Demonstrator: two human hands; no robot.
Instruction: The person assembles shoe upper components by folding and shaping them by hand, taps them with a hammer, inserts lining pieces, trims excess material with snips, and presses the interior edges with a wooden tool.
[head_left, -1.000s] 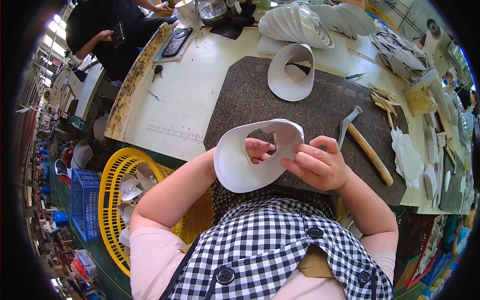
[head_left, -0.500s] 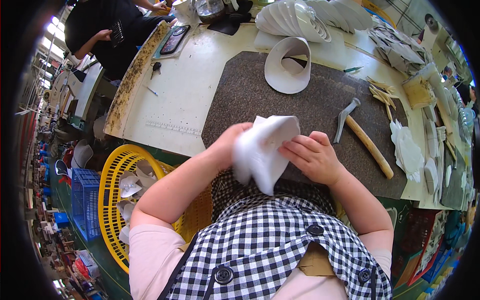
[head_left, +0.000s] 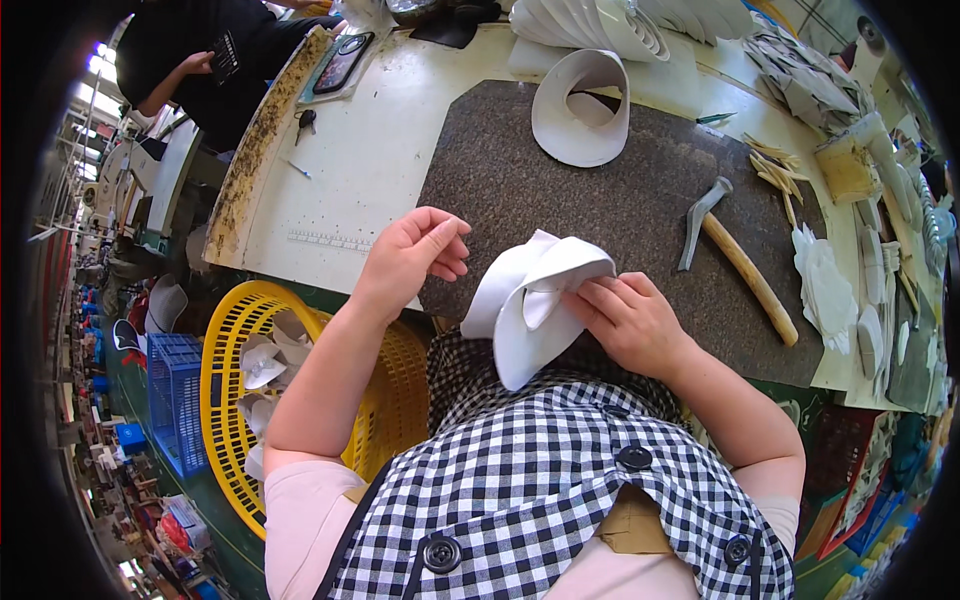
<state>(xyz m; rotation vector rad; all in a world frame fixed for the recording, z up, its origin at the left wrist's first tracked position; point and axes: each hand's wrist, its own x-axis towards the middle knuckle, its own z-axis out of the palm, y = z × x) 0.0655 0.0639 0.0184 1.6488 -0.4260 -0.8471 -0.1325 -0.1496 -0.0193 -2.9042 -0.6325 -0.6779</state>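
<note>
My right hand [head_left: 632, 318] grips a white shoe upper [head_left: 545, 325] by its right edge, thumb and fingers closed on it. The upper is folded into a loop and hangs above my lap, at the near edge of the dark work board [head_left: 600, 210]. To its upper left, my left hand [head_left: 420, 250] is raised clear of it. Its fingers are loosely bent, and nothing shows in them. Another white upper [head_left: 580, 145], closed into a ring, stands on the far part of the board.
On the board's right lies a hammer [head_left: 745, 265] with a wooden handle. White uppers [head_left: 590, 25] are stacked at the back. A phone [head_left: 342, 62] and key [head_left: 305, 122] lie left. A yellow basket [head_left: 212, 400] holding white pieces stands at my left; another person [head_left: 190, 70] is beyond.
My left hand has let go of the upper and moved up and left. The upper, blurred before, is now steadier in my right hand. The view has shifted slightly.
</note>
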